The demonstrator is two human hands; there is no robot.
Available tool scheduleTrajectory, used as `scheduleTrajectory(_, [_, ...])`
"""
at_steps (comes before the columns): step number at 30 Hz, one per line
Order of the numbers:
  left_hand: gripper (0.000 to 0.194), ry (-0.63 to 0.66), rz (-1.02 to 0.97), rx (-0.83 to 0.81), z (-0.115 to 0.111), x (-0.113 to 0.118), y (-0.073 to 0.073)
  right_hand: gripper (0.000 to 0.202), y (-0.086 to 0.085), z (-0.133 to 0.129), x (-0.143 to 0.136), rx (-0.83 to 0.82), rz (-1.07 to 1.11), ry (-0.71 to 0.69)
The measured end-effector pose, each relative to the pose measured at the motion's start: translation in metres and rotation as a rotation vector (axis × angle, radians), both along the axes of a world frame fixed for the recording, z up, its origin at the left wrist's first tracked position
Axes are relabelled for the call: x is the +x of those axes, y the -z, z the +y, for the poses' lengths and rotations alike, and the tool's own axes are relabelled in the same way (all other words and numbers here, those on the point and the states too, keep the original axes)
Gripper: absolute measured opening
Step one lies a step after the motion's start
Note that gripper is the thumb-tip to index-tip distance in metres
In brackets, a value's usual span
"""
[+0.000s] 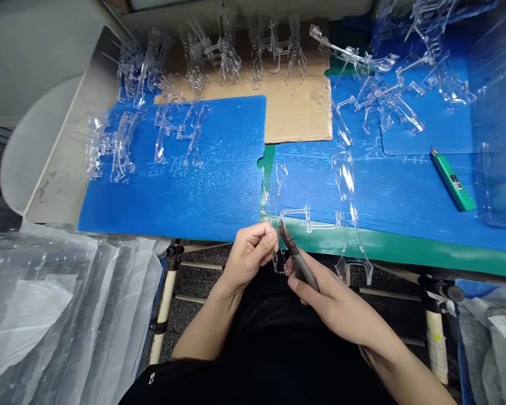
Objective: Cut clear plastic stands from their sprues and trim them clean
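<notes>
My left hand (255,250) pinches a clear plastic part at the front edge of the table. The part belongs to a transparent moulded frame (307,219), whose thin runner joins it to a longer clear piece (348,197) on the right. In my right hand (320,289) are grey-handled pliers (295,256), wrapped by the fingers. Their dark jaws point up and left, close to the runner's left end, just right of my left fingertips. Whether the jaws touch the plastic cannot be made out.
Blue sheets (219,197) and brown cardboard (297,118) cover the table. Clear moulded parts (122,146) lie at the left and along the back, with a tangled pile (388,95) at back right. A green cutter (453,180) lies right. Wrapped stacks (122,281) stand front left.
</notes>
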State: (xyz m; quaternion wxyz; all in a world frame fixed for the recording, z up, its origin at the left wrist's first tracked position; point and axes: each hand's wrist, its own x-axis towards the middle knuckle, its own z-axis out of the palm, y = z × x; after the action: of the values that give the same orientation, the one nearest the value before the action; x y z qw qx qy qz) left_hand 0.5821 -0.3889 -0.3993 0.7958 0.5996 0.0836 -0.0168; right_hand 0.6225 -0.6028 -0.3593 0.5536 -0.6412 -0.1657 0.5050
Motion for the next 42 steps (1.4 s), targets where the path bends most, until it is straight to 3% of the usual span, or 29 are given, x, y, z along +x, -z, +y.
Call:
scheduleTrajectory(12, [0.044,0.023,0.09,0.025,-0.009,0.006,0.0,0.019,0.012,-0.008,0.002,0.038,0.031,0.028])
scheduleTrajectory(15, [0.044,0.012,0.108,0.021,-0.015,0.01,0.0,0.021,0.019,-0.004,0.001,0.095,0.134,0.09])
scheduleTrajectory(18, [0.047,-0.013,0.144,0.072,-0.011,0.019,-0.009,0.021,0.027,0.003,0.005,0.175,0.268,0.175])
scheduleTrajectory(21, [0.046,-0.091,0.185,0.32,0.016,0.033,-0.024,0.022,0.031,0.009,0.014,0.236,0.363,0.234])
scheduleTrajectory(24, [0.043,-0.204,0.22,0.703,0.063,0.047,-0.032,0.026,0.031,0.008,0.018,0.252,0.393,0.201])
scheduleTrajectory(28, [0.046,-0.117,0.35,1.039,0.114,0.059,-0.03,0.029,0.032,-0.001,0.013,0.24,0.395,0.152])
scheduleTrajectory(31, [0.037,-0.191,0.358,1.241,0.124,0.064,-0.034,0.029,0.032,-0.012,0.007,0.244,0.374,0.146])
scheduleTrajectory(33, [0.036,-0.224,0.232,1.348,0.121,0.075,-0.047,0.03,0.029,-0.022,0.004,0.24,0.325,0.133])
scheduleTrajectory(36, [0.024,-0.041,-0.146,1.442,0.101,0.114,-0.077,0.034,0.023,-0.037,0.002,0.214,0.236,0.106])
scheduleTrajectory(39, [0.017,0.368,-0.408,1.376,0.061,0.18,-0.101,0.035,0.017,-0.048,0.001,0.196,0.171,0.105])
scheduleTrajectory(42, [0.02,0.695,-0.425,1.211,0.005,0.245,-0.1,0.035,0.013,-0.055,-0.003,0.192,0.158,0.121])
